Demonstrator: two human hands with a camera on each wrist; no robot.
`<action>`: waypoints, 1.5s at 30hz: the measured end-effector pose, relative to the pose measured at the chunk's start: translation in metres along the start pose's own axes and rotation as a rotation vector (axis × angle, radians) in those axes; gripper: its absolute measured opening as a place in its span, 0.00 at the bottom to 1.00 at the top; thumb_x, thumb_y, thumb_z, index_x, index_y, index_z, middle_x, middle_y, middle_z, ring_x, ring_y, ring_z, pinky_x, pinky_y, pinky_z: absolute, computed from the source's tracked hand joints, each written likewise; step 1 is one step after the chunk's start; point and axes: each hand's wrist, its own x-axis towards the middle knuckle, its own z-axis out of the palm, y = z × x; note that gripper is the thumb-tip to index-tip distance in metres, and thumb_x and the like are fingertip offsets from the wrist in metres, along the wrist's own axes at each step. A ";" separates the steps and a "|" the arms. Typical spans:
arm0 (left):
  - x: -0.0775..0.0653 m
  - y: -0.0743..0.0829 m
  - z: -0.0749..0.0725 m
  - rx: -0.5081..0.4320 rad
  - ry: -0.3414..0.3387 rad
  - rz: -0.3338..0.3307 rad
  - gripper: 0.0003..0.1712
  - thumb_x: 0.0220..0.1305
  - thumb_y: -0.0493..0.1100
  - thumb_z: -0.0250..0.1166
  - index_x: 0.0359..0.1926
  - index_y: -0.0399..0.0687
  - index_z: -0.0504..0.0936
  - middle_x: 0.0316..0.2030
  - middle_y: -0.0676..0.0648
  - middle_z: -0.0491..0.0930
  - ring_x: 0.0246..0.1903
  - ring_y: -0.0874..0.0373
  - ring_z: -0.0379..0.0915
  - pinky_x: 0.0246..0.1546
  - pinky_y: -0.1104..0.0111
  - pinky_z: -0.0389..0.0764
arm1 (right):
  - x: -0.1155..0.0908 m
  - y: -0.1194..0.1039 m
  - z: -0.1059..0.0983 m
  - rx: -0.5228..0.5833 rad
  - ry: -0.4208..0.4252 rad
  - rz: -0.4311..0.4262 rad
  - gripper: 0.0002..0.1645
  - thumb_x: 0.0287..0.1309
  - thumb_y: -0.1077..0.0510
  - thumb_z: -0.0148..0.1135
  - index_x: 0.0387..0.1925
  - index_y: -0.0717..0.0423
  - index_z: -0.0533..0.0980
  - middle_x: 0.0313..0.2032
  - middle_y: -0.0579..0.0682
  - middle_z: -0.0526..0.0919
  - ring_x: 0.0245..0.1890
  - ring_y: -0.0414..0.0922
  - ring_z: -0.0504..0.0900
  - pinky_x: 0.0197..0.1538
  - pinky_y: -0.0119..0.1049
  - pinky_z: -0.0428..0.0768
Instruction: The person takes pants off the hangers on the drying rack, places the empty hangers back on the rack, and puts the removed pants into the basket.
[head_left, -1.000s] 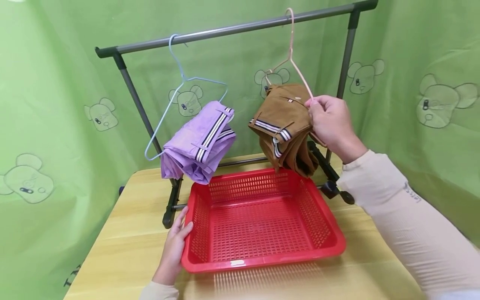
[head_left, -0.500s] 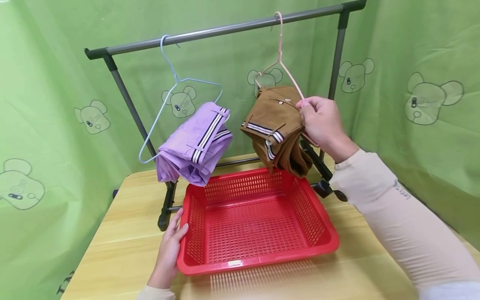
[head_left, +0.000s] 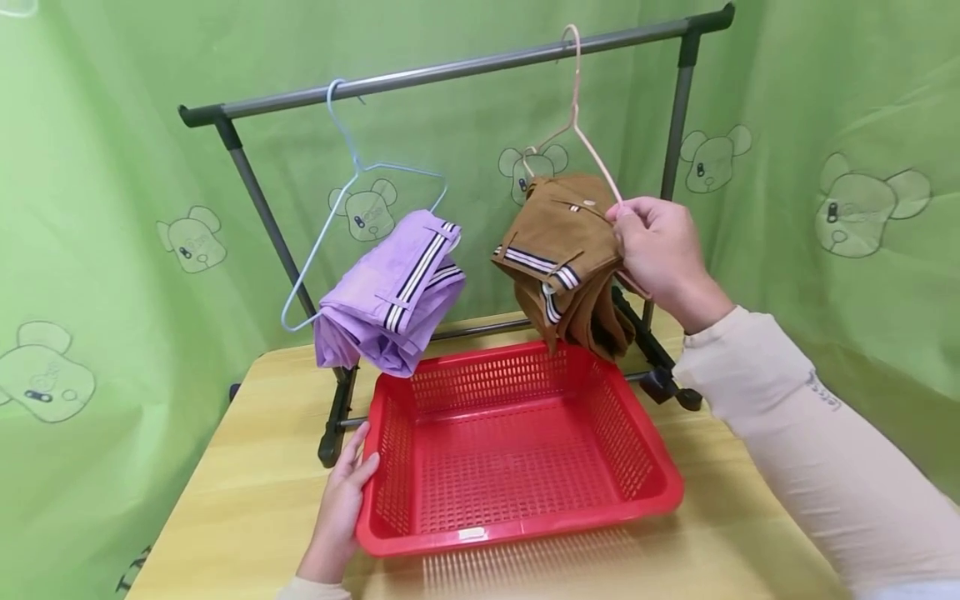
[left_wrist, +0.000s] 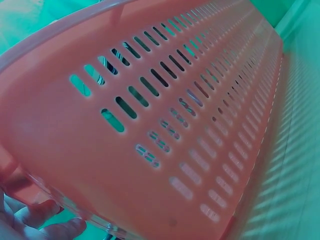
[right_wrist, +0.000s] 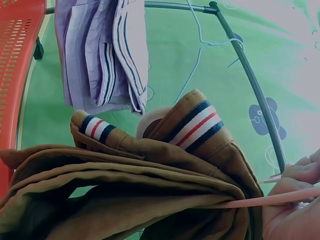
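Observation:
Brown trousers (head_left: 562, 225) with a striped waistband are folded over a pink hanger (head_left: 576, 100), whose hook is at the rack's bar. My right hand (head_left: 663, 254) pinches the hanger's right side close to the trousers. In the right wrist view the trousers' folds (right_wrist: 125, 185) fill the foreground, and the hanger's bottom bar (right_wrist: 280, 197) runs past the hand. My left hand (head_left: 337, 508) grips the left rim of a red plastic basket (head_left: 517, 529); in the left wrist view its fingertips (left_wrist: 40, 212) show at the basket's edge. Purple trousers (head_left: 390, 283) hang on a blue hanger (head_left: 330, 212), left of the brown pair.
The dark metal rack (head_left: 465, 68) stands on the wooden table (head_left: 247, 467), behind the basket. Its black foot (head_left: 330, 442) is just left of the basket. A green curtain (head_left: 90, 167) with mouse drawings surrounds the table.
The whole head view shifts slightly left, then partly back right. Both hands keep their holds on the pink hanger and the basket, and the trousers stay in place.

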 end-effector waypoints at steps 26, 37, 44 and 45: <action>0.000 0.000 0.000 -0.008 0.032 0.008 0.32 0.75 0.37 0.46 0.76 0.48 0.48 0.69 0.33 0.57 0.50 0.55 0.76 0.51 0.62 0.78 | -0.003 -0.001 -0.005 0.084 0.000 0.001 0.14 0.71 0.63 0.45 0.45 0.69 0.75 0.20 0.45 0.71 0.16 0.36 0.63 0.14 0.28 0.59; -0.001 0.000 0.003 0.013 0.060 0.019 0.31 0.75 0.36 0.46 0.75 0.46 0.50 0.68 0.32 0.58 0.49 0.55 0.76 0.50 0.62 0.79 | -0.003 -0.005 -0.009 0.089 0.004 0.000 0.14 0.71 0.63 0.45 0.44 0.69 0.75 0.21 0.45 0.72 0.16 0.35 0.64 0.15 0.27 0.60; -0.002 -0.001 0.004 0.034 0.053 0.031 0.31 0.75 0.36 0.45 0.75 0.45 0.50 0.69 0.33 0.57 0.53 0.53 0.74 0.52 0.62 0.78 | -0.002 -0.006 -0.011 0.064 0.013 -0.010 0.13 0.71 0.63 0.46 0.44 0.68 0.76 0.20 0.45 0.72 0.15 0.36 0.64 0.14 0.28 0.60; -0.002 -0.001 0.004 0.040 0.053 0.035 0.31 0.75 0.35 0.45 0.75 0.44 0.51 0.70 0.34 0.57 0.55 0.53 0.73 0.52 0.62 0.77 | -0.002 -0.006 -0.011 0.067 0.013 -0.009 0.13 0.71 0.63 0.46 0.44 0.68 0.76 0.20 0.45 0.73 0.16 0.36 0.64 0.14 0.28 0.60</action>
